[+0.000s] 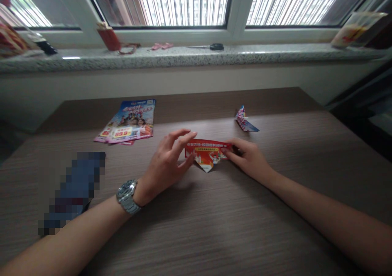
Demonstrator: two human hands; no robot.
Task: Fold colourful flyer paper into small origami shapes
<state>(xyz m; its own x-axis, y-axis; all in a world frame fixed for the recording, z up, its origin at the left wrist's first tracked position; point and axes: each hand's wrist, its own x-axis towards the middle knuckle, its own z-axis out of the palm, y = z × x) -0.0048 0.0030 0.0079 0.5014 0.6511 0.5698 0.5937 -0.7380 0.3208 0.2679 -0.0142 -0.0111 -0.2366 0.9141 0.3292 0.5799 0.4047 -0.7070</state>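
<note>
A folded red flyer point(204, 148) with white printed characters is in front of me above the table, its lower part coming to a point. My right hand point(248, 155) pinches its right end between thumb and fingers. At the left end is my left hand point(168, 158), fingers apart, the thumb tip at the paper's edge; whether it presses on the paper is unclear. Beyond the right hand stands a small folded paper piece point(243, 120) in blue, pink and white.
Several colourful flyers point(136, 119) lie in a pile at the back left of the wooden table point(196, 235). A blurred-out dark blue object point(76, 186) lies left of my forearm. On the windowsill point(171, 57) are scissors point(216, 46), a red container point(109, 38) and a plastic cup point(355, 31).
</note>
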